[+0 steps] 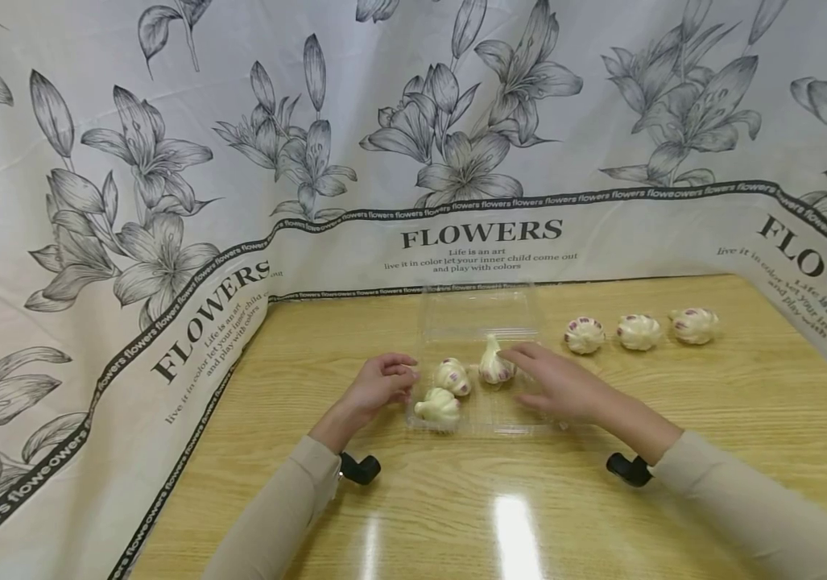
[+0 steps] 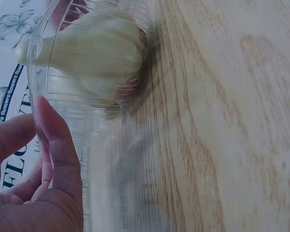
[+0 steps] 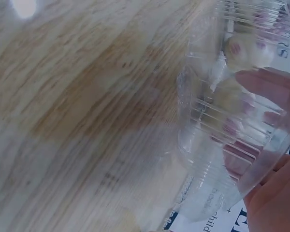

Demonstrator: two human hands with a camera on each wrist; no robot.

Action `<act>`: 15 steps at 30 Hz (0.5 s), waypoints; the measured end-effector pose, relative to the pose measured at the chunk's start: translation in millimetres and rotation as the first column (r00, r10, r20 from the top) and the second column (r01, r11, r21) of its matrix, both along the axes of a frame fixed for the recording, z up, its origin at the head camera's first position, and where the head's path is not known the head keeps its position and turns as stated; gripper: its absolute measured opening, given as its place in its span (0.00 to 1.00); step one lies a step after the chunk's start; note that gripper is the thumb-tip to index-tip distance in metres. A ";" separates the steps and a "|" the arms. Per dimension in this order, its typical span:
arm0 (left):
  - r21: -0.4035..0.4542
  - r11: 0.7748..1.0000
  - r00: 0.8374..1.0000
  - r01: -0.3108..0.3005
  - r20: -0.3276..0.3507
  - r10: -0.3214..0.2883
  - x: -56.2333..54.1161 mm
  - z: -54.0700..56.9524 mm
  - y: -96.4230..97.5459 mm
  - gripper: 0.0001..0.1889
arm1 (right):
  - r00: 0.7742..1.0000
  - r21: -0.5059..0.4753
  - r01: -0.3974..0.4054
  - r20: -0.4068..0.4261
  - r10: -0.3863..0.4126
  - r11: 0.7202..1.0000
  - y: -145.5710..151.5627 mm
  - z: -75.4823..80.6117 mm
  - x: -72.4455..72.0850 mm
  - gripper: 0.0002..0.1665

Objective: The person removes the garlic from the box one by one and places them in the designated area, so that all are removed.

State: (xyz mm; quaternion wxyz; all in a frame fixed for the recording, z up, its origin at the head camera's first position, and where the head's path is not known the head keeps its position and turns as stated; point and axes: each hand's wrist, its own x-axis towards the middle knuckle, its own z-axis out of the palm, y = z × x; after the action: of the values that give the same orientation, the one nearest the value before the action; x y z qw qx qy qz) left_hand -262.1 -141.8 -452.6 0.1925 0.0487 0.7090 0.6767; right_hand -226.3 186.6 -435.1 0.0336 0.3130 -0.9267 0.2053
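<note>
A clear plastic clamshell box [image 1: 481,423] lies on the table with its lid [image 1: 478,312] raised at the back. Inside are three garlic bulbs: one at front left [image 1: 438,408], one just behind it [image 1: 454,376], and a third [image 1: 494,364] with its stem upward. My left hand [image 1: 382,381] pinches the box's left rim between thumb and fingers, seen closely in the left wrist view. Over the right half of the box, my right hand [image 1: 561,385] reaches in, slightly blurred. Its fairly straight fingers are right at the third bulb, with the thumb apart from it.
Three more garlic bulbs stand in a row right of the box: a near one [image 1: 584,335], a middle one [image 1: 638,332] and a far one [image 1: 695,325]. A flower-printed cloth [image 1: 485,250] hangs behind and beside the wooden table [image 1: 442,515].
</note>
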 end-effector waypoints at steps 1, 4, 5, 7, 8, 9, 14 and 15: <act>0.002 1.000 1.000 -0.002 0.005 0.002 0.2 0.1 0.2 0.23 | 1.000 0.009 -0.005 -0.013 0.005 1.000 -0.9 -1.0 -0.1 0.42; -0.001 1.000 1.000 -0.001 0.004 0.001 0.3 -0.2 0.5 0.22 | 0.999 0.039 -0.008 -0.045 0.010 0.999 -4.3 -2.4 -1.1 0.41; -0.001 1.000 1.000 0.000 0.003 0.000 0.3 -0.3 0.6 0.22 | 0.998 0.049 -0.009 -0.055 0.012 0.999 -5.4 -2.9 -2.0 0.41; 0.002 1.000 1.000 -0.001 0.000 0.001 -0.1 -0.1 0.7 0.22 | 0.998 0.063 -0.006 -0.067 0.010 0.998 -7.8 -3.2 -3.7 0.41; 0.002 1.000 1.000 -0.001 -0.001 0.001 -0.4 -0.1 0.6 0.21 | 0.998 0.070 0.002 -0.065 0.003 0.998 -8.9 -3.2 -4.6 0.41; 0.004 1.000 1.000 -0.002 -0.001 0.002 -0.7 -0.2 0.4 0.21 | 0.998 0.076 0.009 -0.065 -0.004 0.997 -9.8 -3.5 -5.5 0.41; -0.004 1.000 1.000 0.005 -0.003 -0.005 0.3 0.8 -0.2 0.22 | 0.998 0.080 0.043 -0.045 -0.039 0.996 -11.7 -4.7 -7.4 0.43; -0.006 1.000 1.000 0.006 -0.004 -0.006 0.6 0.8 -0.3 0.22 | 0.998 0.078 0.050 -0.040 -0.047 0.996 -11.6 -4.8 -7.6 0.43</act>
State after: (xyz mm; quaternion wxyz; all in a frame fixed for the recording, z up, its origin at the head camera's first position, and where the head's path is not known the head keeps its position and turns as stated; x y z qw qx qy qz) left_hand -261.5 -142.1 -451.7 0.1933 0.0515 0.7114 0.6738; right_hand -233.9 174.9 -439.9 0.0438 0.2952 -0.9406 0.1619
